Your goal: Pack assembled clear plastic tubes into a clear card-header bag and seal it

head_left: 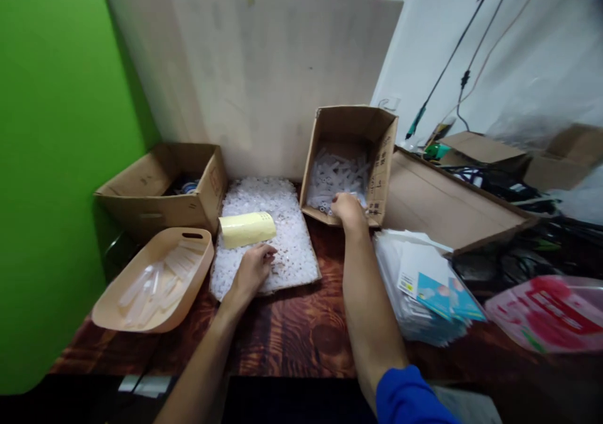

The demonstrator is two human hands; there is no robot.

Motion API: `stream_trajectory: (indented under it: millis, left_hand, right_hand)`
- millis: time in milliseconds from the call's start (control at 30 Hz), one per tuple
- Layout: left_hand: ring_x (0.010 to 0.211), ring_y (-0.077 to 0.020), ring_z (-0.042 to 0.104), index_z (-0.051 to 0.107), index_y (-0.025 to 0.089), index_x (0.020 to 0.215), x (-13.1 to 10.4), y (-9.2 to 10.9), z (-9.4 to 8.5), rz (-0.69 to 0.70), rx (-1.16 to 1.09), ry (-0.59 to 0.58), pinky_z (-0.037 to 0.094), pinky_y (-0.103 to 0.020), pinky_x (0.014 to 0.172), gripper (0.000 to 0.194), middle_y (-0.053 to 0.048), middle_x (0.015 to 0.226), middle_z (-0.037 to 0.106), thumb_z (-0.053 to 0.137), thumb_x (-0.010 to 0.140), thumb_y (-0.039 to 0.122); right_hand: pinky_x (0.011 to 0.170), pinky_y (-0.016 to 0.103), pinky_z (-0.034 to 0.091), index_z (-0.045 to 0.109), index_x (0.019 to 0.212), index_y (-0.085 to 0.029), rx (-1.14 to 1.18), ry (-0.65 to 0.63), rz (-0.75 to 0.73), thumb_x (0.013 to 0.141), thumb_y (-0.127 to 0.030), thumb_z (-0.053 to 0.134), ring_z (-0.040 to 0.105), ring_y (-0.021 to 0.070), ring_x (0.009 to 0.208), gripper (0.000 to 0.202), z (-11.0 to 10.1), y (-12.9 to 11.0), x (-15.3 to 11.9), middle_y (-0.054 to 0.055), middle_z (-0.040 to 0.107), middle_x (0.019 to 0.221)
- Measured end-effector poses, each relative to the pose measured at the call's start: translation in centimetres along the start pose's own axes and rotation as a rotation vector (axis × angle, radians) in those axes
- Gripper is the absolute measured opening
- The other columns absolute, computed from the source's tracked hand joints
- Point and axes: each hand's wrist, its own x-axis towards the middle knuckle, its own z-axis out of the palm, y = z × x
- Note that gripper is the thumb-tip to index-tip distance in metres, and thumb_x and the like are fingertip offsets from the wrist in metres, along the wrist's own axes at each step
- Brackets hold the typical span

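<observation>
My left hand [254, 268] is low over a white, bumpy-surfaced board [296, 242], its fingers curled together. Whatever they hold, if anything, is too small to make out. A curved pale yellow sheet [247, 228] lies on the board just beyond that hand. My right hand [348, 208] reaches over the front edge of a tilted cardboard box [384, 160] and touches the small whitish translucent tube-like pieces [336, 173] inside. Its fingertips point down among the pieces and are mostly hidden.
Left of the board stands a peach plastic basket [101, 308] with clear tubes [141, 295], and behind it another cardboard box [141, 207]. On the right lie a stack of packets with blue-and-white cards [433, 292], a leaning cardboard panel [452, 204] and a pink package [551, 314].
</observation>
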Motion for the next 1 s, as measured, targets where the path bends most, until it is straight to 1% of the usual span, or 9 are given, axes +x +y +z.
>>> stream_trajectory:
  millis: [133,233,300,367,467,567,700,833,1000]
  left_hand:
    - [0.083,-0.0196,0.071,0.075,0.016,0.089,1.2,0.5,-1.1,-0.011,-0.131,0.057,0.056,-0.031,0.078,0.014,-0.007,0.090,0.076,0.064,0.083,0.010]
    - [0.082,-0.0186,0.073,0.074,0.015,0.098,4.1,1.8,-2.3,-0.016,-0.253,0.092,0.059,-0.029,0.074,0.016,-0.008,0.092,0.077,0.066,0.086,0.021]
    - [0.082,-0.0181,0.073,0.074,0.015,0.100,6.6,3.2,-3.4,-0.007,-0.431,0.132,0.059,-0.029,0.075,0.020,-0.008,0.092,0.077,0.070,0.084,0.027]
    - [0.080,-0.0174,0.073,0.075,0.015,0.098,9.2,4.8,-4.6,0.026,-0.635,0.196,0.060,-0.029,0.078,0.023,-0.007,0.090,0.077,0.076,0.079,0.029]
    - [0.079,-0.0156,0.072,0.075,0.015,0.096,12.2,6.7,-5.9,0.118,-0.774,0.286,0.060,-0.028,0.080,0.024,-0.005,0.086,0.076,0.081,0.076,0.027]
    - [0.078,-0.0142,0.072,0.075,0.016,0.097,13.8,7.6,-6.3,0.191,-0.794,0.322,0.060,-0.026,0.078,0.023,-0.005,0.084,0.076,0.081,0.077,0.025]
    - [0.077,-0.0145,0.072,0.076,0.016,0.095,14.4,7.9,-5.7,0.195,-0.787,0.272,0.061,-0.027,0.078,0.020,-0.005,0.084,0.076,0.082,0.076,0.021]
    - [0.080,-0.0161,0.073,0.076,0.016,0.094,14.5,8.1,-4.9,0.185,-0.755,0.223,0.062,-0.029,0.078,0.018,-0.006,0.088,0.077,0.080,0.078,0.022]
    - [0.078,-0.0158,0.072,0.077,0.017,0.092,14.7,8.0,-4.1,0.162,-0.707,0.218,0.060,-0.026,0.071,0.017,-0.006,0.088,0.077,0.082,0.078,0.025]
  right_hand:
    - [0.097,0.057,0.040,0.073,0.085,-0.010,0.004,0.031,0.114,0.079,0.000,0.055,0.066,0.0373,0.107,0.022,1.7,0.2,0.6,0.022,0.072,0.099]
    - [0.100,0.055,0.039,0.069,0.106,-0.010,0.042,0.105,0.118,0.084,-0.001,0.049,0.065,0.0341,0.107,0.031,1.1,0.0,0.7,0.019,0.072,0.103]
    - [0.095,0.047,0.045,0.061,0.123,-0.010,0.158,0.186,0.073,0.087,-0.004,0.048,0.066,0.0303,0.102,0.038,0.2,-0.5,0.8,0.018,0.071,0.106]
    - [0.084,0.038,0.050,0.057,0.131,-0.012,0.385,0.235,-0.081,0.089,-0.010,0.049,0.067,0.0247,0.090,0.042,-0.8,-1.4,0.8,0.015,0.070,0.106]
    - [0.069,0.030,0.049,0.065,0.124,-0.019,0.770,0.090,-0.425,0.092,-0.020,0.051,0.061,0.0163,0.069,0.035,-2.2,-2.9,0.2,0.006,0.069,0.095]
    - [0.065,0.028,0.049,0.071,0.115,-0.022,1.011,-0.083,-0.578,0.092,-0.027,0.057,0.060,0.0152,0.074,0.027,-2.7,-4.1,-0.6,0.004,0.069,0.093]
    - [0.066,0.027,0.049,0.071,0.111,-0.023,1.168,-0.102,-0.548,0.091,-0.033,0.065,0.059,0.0146,0.078,0.023,-2.0,-4.9,-0.6,0.005,0.069,0.104]
    - [0.056,0.027,0.048,0.067,0.102,-0.020,1.318,-0.204,-0.467,0.086,-0.039,0.072,0.057,0.0119,0.063,0.025,-0.6,-5.7,-0.1,0.002,0.068,0.088]
    - [0.052,0.025,0.047,0.061,0.089,-0.018,1.438,-0.243,-0.418,0.081,-0.034,0.078,0.057,0.0111,0.059,0.025,0.4,-6.5,0.1,-0.001,0.062,0.074]
